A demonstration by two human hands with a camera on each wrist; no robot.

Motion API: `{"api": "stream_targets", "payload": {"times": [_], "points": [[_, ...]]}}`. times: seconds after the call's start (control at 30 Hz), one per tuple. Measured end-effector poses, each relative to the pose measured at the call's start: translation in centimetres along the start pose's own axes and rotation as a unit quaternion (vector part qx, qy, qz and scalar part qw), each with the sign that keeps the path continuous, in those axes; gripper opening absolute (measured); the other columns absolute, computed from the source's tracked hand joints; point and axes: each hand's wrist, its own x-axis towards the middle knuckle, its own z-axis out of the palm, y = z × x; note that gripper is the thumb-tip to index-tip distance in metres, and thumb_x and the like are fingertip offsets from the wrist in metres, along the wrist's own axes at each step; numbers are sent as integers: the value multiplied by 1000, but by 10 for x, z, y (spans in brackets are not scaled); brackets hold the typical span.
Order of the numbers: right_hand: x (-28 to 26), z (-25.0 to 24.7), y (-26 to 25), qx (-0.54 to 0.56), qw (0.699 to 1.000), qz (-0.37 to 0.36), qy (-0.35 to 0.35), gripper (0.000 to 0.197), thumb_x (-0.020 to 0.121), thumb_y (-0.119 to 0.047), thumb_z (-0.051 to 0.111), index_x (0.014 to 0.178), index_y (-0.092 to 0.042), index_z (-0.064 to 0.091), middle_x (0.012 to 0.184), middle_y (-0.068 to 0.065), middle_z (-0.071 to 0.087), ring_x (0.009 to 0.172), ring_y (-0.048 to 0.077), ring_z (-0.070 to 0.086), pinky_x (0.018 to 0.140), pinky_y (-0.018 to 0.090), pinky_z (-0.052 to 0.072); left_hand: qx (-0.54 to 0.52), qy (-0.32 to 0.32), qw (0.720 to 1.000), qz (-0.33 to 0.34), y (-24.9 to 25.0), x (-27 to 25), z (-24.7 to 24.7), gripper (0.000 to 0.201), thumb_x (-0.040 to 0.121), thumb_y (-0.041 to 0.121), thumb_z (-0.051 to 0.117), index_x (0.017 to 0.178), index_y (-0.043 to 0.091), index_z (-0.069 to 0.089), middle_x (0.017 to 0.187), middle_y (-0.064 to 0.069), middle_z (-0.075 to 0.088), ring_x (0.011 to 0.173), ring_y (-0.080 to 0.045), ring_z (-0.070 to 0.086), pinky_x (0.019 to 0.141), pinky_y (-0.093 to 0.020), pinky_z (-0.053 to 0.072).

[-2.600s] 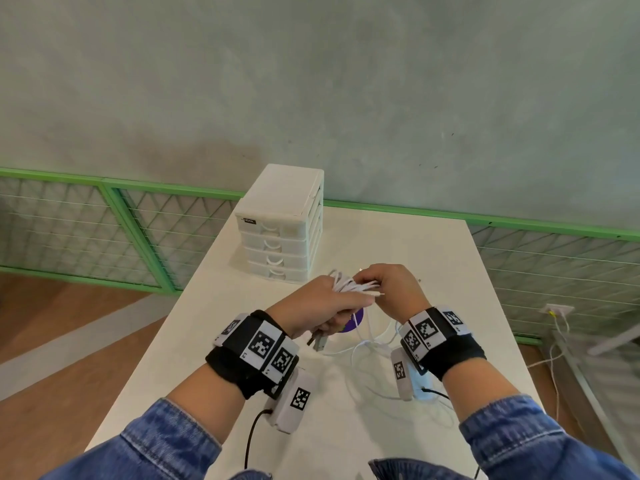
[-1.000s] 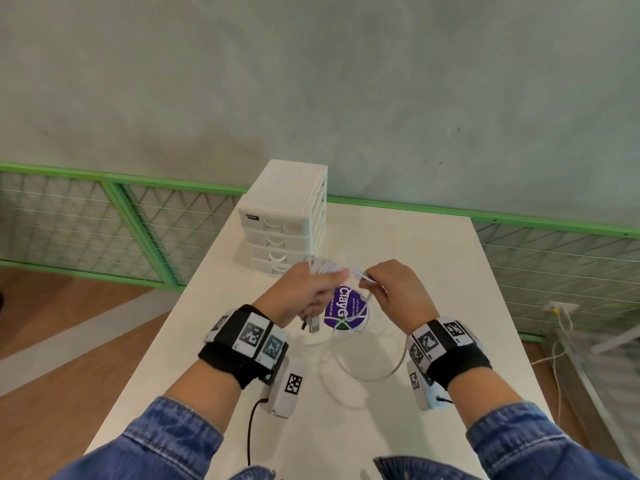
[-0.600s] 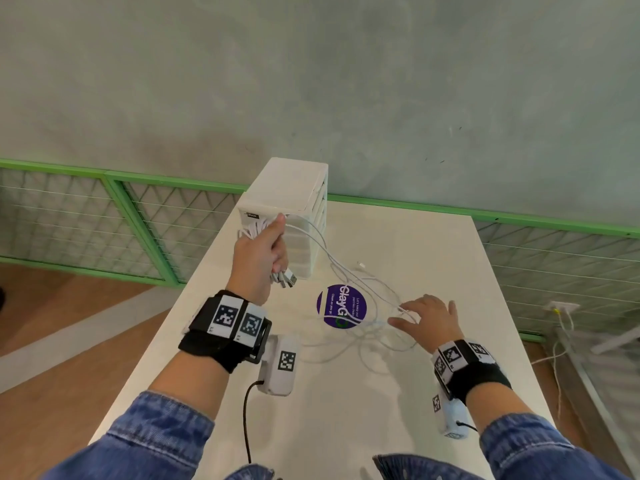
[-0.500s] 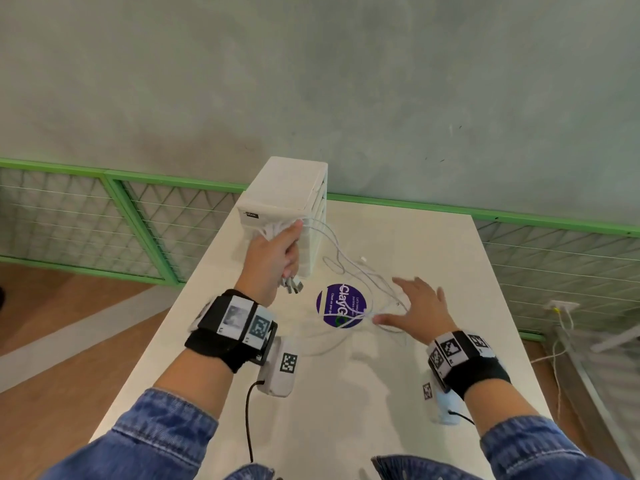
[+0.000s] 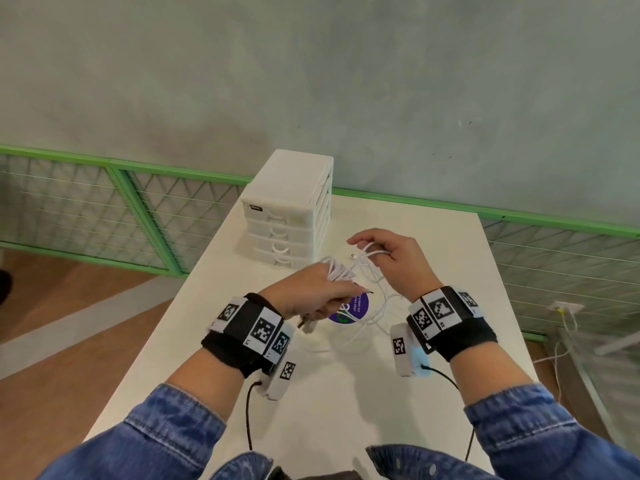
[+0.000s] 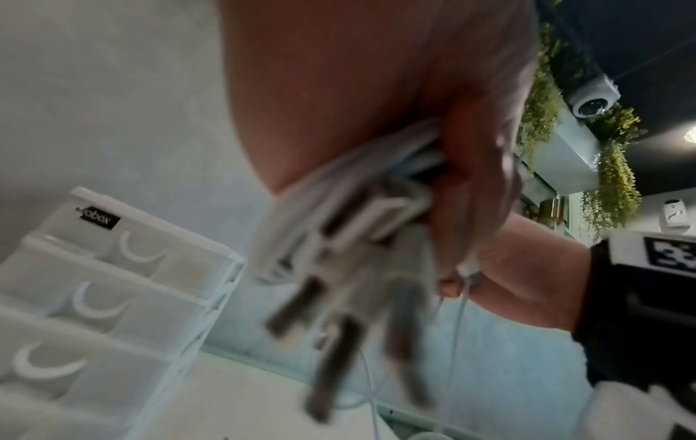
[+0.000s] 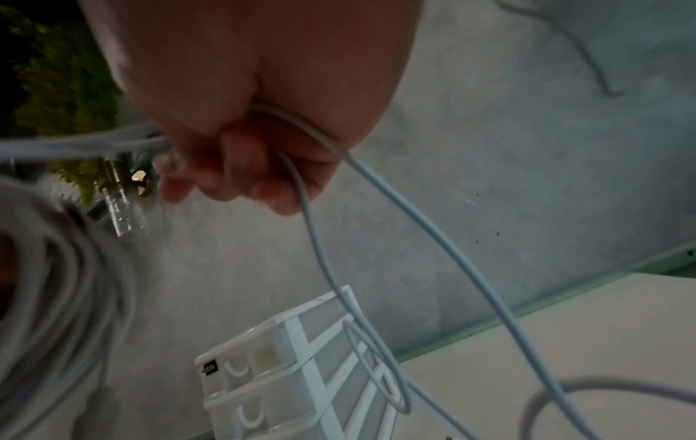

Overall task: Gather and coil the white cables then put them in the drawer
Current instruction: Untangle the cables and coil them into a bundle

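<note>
Item: thin white cables (image 5: 341,271), bundled in my left hand (image 5: 311,294); right hand (image 5: 394,261) pinches loose strands. I wrap evenly, keeping tension, clear of the white plastic drawer unit (image 5: 289,216).

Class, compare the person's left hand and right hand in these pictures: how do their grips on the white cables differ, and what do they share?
The left hand grips a thick gathered bundle of white cables with plugs dangling below; the right hand pinches only a few loose strands. The left hand sits lower and nearer the person, the right hand higher, nearer the drawer unit. Both hold cables above the table.
</note>
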Motion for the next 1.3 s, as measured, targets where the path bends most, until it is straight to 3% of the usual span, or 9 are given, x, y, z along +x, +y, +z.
{"api": "stream_targets", "payload": {"times": [0.07, 0.2, 0.37, 0.57, 0.8, 0.9, 1.0, 1.13, 1.3], "points": [[4, 1, 2, -13, 1000, 4, -21, 37, 81, 8, 51, 90, -23, 69, 82, -19, 65, 77, -7, 60, 73, 11, 45, -58, -33, 997, 29, 1, -1, 6, 37, 94, 24, 54, 59, 14, 44, 37, 3, 28, 34, -13, 19, 41, -22, 15], [0, 19, 14, -45, 991, 94, -81, 28, 85, 2, 51, 79, -24, 59, 73, -9, 59, 78, 16, 55, 75, 32, 45, -167, -52, 979, 105, 12, 0, 12, 29, 88, 30, 47, 65, 12, 45, 36, 5, 25, 29, -10, 19, 40, -21, 16], [-20, 53, 31, -8, 988, 150, -44, 26, 88, -17, 51, 76, 4, 58, 72, 30, 59, 65, 21, 47, 63, 35, 37, -372, -21, 911, 178, 18, 6, 10, 35, 90, 41, 41, 71, 12, 43, 35, 10, 30, 28, -4, 25, 42, -22, 23], [-49, 71, 40, -46, 981, 138, -127, 17, 95, -27, 45, 85, -28, 58, 67, -10, 55, 59, -2, 52, 57, 12, 37, -480, 84, 839, 241, 30, 16, -5, 43, 82, 58, 36, 76, 16, 43, 41, 9, 34, 35, -4, 30, 47, -19, 32], [-65, 72, 42, -92, 977, 68, -181, 16, 94, -16, 45, 105, -24, 55, 84, 0, 68, 76, 12, 61, 71, 19, 44, -541, 214, 778, 239, 28, 25, -24, 33, 99, 38, 40, 76, 17, 48, 54, 3, 47, 48, -12, 42, 57, -24, 36], [-60, 71, 31, -95, 970, 53, -219, 21, 94, -14, 41, 105, -27, 54, 78, -6, 64, 72, 4, 59, 74, 22, 46, -387, 329, 823, 253, 17, 33, -24, 34, 100, 29, 43, 70, 16, 49, 53, 3, 51, 49, -13, 46, 54, -29, 38], [-47, 60, 18, -88, 974, 27, -206, 25, 94, -12, 42, 105, -27, 58, 82, -1, 64, 76, 10, 59, 78, 26, 47, -23, 395, 883, 252, -5, 37, -26, 43, 100, 26, 44, 60, 12, 50, 54, -4, 50, 49, -16, 48, 55, -33, 42], [-26, 34, 15, -183, 969, -47, -162, 24, 91, -10, 49, 107, -18, 66, 96, 4, 69, 87, 19, 59, 79, 29, 44, 269, 247, 925, 104, -24, 33, -21, 49, 97, 37, 46, 56, 12, 41, 50, -3, 39, 47, -21, 42, 51, -33, 34], [-21, 13, 25, -289, 934, -110, -176, 20, 90, -14, 53, 101, -19, 69, 93, 2, 69, 89, 23, 60, 79, 34, 45, 283, 105, 953, -3, -26, 32, -11, 61, 89, 60, 46, 51, 12, 46, 45, -4, 47, 39, -14, 44, 48, -20, 39]]}}
